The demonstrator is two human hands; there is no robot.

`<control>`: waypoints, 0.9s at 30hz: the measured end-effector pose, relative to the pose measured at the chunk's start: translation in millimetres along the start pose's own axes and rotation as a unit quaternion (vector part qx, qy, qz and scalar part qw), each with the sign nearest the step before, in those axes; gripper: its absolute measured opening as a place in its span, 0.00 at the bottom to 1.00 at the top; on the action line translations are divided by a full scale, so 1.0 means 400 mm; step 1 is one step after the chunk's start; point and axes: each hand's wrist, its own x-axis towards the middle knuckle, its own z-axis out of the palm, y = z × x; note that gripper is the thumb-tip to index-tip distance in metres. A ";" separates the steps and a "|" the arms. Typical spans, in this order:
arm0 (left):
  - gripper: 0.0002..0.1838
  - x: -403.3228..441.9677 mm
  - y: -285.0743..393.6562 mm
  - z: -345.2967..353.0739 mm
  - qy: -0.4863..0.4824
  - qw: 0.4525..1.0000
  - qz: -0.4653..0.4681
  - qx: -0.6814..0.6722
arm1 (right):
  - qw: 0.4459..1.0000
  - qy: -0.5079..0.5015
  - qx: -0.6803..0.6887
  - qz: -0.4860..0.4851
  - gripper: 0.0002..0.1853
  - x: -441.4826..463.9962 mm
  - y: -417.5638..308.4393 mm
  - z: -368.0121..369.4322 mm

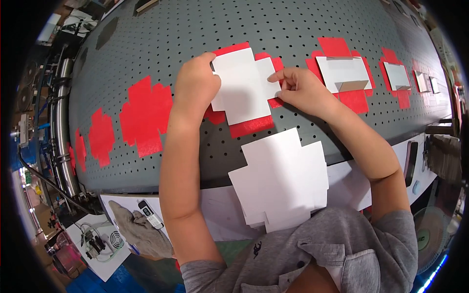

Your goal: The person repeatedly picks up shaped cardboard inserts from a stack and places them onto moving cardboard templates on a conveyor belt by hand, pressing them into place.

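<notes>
A white cross-shaped cardboard box blank [239, 88] lies over a red sheet [251, 128] of similar outline, whose red edges show around it. My left hand [197, 85] is closed at the blank's left side, thumb and fingertips on its edge. At the right flap, my right hand [305, 93] has its thumb and forefinger bent in a pinch on the flap's edge. Close to my body is a stack of more white box blanks [281, 178], partly overlapping the table's front edge.
The dark perforated table [195, 29] carries more red sheets [145, 115] on the left. To the right, red sheets bear white pieces with raised flaps [344, 73]. A phone [149, 214] and grey cloth [132, 227] lie on the front ledge; a fan [429, 234] stands lower right.
</notes>
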 end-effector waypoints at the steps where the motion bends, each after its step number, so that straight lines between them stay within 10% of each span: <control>1: 0.24 0.000 0.006 0.002 -0.004 1.000 0.002 -0.001 | 1.000 0.002 0.001 0.004 0.18 -0.002 0.001 -0.003; 13: 0.20 0.005 0.034 0.062 -0.005 0.998 0.054 0.018 | 1.000 0.023 0.003 0.013 0.17 -0.021 0.045 -0.043; 16: 0.19 -0.003 0.011 0.086 0.125 0.964 0.215 0.098 | 1.000 0.025 -0.003 0.000 0.15 -0.027 0.056 -0.048; 22: 0.25 -0.071 0.019 0.051 -0.040 0.944 0.310 0.106 | 0.992 0.009 -0.123 0.006 0.12 -0.118 0.008 -0.058; 24: 0.28 -0.074 0.023 0.052 -0.050 0.941 0.323 0.093 | 0.971 -0.080 0.225 0.024 0.12 -0.164 0.002 -0.048; 27: 0.27 -0.032 0.016 0.067 -0.048 0.935 0.346 0.067 | 0.928 -0.124 0.350 -0.035 0.23 -0.215 -0.015 -0.009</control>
